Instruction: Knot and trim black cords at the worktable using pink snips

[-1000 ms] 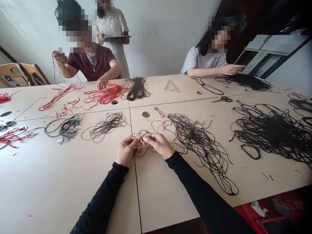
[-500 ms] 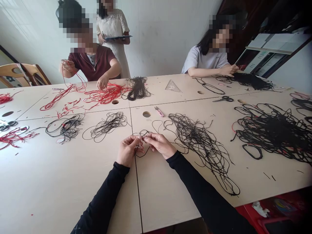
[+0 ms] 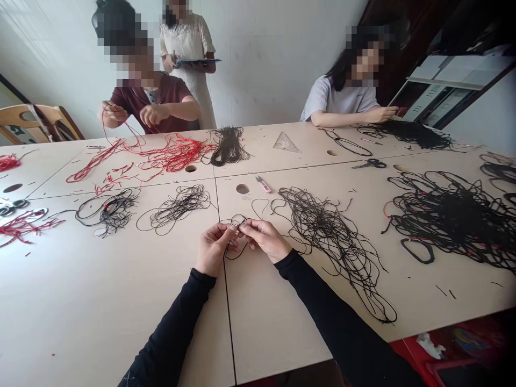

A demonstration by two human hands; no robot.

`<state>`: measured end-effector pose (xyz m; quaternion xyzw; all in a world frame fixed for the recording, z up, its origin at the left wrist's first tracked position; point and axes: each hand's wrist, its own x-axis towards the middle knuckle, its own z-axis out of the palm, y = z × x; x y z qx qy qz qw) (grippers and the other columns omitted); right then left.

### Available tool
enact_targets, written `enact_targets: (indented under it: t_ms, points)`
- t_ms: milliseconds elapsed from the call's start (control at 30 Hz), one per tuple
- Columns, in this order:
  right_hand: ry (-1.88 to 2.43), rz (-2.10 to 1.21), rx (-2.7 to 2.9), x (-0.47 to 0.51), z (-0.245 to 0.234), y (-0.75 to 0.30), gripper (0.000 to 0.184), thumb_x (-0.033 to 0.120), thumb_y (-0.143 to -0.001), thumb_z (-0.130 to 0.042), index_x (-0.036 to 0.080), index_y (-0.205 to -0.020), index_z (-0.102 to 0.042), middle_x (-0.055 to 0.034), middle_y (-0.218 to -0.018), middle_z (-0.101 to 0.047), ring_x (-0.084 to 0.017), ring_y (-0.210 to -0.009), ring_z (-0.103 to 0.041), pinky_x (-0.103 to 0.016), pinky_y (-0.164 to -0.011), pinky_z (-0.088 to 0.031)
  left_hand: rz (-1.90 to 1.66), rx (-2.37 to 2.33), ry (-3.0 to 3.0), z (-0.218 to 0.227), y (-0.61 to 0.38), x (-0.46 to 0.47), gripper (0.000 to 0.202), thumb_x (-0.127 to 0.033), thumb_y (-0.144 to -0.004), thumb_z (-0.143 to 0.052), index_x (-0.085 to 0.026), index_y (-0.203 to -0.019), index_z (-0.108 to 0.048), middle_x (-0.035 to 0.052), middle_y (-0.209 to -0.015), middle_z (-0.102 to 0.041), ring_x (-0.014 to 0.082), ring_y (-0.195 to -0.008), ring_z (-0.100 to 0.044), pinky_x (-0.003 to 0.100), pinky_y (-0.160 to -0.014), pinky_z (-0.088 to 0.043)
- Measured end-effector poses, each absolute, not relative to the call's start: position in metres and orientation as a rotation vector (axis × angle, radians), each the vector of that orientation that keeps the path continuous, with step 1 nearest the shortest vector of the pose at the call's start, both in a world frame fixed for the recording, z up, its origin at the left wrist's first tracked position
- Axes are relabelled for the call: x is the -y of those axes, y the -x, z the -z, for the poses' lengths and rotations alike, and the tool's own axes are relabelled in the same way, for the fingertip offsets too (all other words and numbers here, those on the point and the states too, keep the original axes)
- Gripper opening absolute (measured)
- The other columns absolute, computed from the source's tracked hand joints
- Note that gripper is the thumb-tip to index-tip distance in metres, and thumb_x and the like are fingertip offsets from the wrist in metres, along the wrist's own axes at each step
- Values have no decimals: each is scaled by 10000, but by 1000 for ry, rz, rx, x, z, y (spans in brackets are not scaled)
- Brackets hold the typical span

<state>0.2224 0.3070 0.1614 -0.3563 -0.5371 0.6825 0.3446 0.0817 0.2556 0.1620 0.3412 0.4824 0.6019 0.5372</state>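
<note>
Cord (image 3: 237,216), thin and black, at centre of frame: pinched tightly in fingers (image 3: 227,235) of left hand (image 3: 213,248) and right hand (image 3: 269,239). Probably light, limp, inclined to twist; best taken by short lengths, close to the pinch.

Bench (image 3: 121,301) pale beige, we note, seam lines near-black. Held cord loop (image 3: 234,259) black; nearer sleeves (image 3: 173,328) plain black. Cord tangle (image 3: 334,234) at right, black; larger pile (image 3: 455,220) beyond it black, flecked red. Left, we see a black bundle (image 3: 119,208) with a red tie (image 3: 105,206). Far side: bright red cords (image 3: 177,154), a black hank (image 3: 226,146) beside them. Snips (image 3: 264,186) pink-handled; scissors (image 3: 374,163) black. Opposite us, a maroon top (image 3: 129,107), cream lace-patterned dress (image 3: 187,37), pale lilac-grey T-shirt (image 3: 322,102). Wall (image 3: 274,64) off-white.
</note>
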Motion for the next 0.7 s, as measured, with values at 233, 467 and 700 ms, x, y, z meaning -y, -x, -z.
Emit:
enact_targets:
  t_ms: [233, 467, 700]
  points:
    - [898, -1857, 1379, -306, -161, -222, 379, 509, -747, -674, 134, -739, -618, -7, -695, -554, -72, -551, -423, -188, -434, -322, -1420, -1139, -812, -160, -80, -256, 290, -387, -713, -744, -128, -782, -633, 19, -665, -616, 121, -578, -570, 258, -520, -529]
    - [869, -1876, 1433, -305, -160, -221, 437, 557, -769, -646, 126, -710, -609, -6, -676, -517, -73, -541, -418, -195, -430, -314, -1403, -1088, -805, -164, -80, -255, 280, -391, -722, -734, -131, -762, -640, 37, -689, -637, 143, -645, -606, 253, -559, -518]
    - [823, -1977, 1355, -304, -170, -223, 352, 478, -724, -712, 140, -747, -620, 15, -664, -512, -69, -537, -419, -198, -439, -295, -1410, -1086, -778, -167, -80, -255, 288, -384, -686, -763, -131, -722, -631, 17, -648, -604, 119, -585, -567, 235, -516, -493]
